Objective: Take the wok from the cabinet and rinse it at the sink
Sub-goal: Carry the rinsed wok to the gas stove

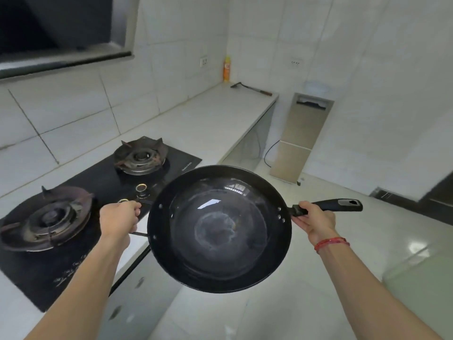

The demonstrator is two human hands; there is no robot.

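A black round wok (219,228) hangs level in the air in front of me, over the floor beside the counter edge. Its bowl is dark and shiny, and nothing lies in it. My right hand (315,223) grips the long black handle (338,204) close to the rim. My left hand (121,218) grips the small loop handle on the opposite side of the rim. No sink or cabinet shows in the head view.
A black gas hob with two burners (141,155) (49,217) sits in the white counter (208,119) at left. A yellow bottle (227,68) and a spatula (250,87) lie at the counter's far end. A range hood (56,28) hangs upper left. Pale floor spreads right.
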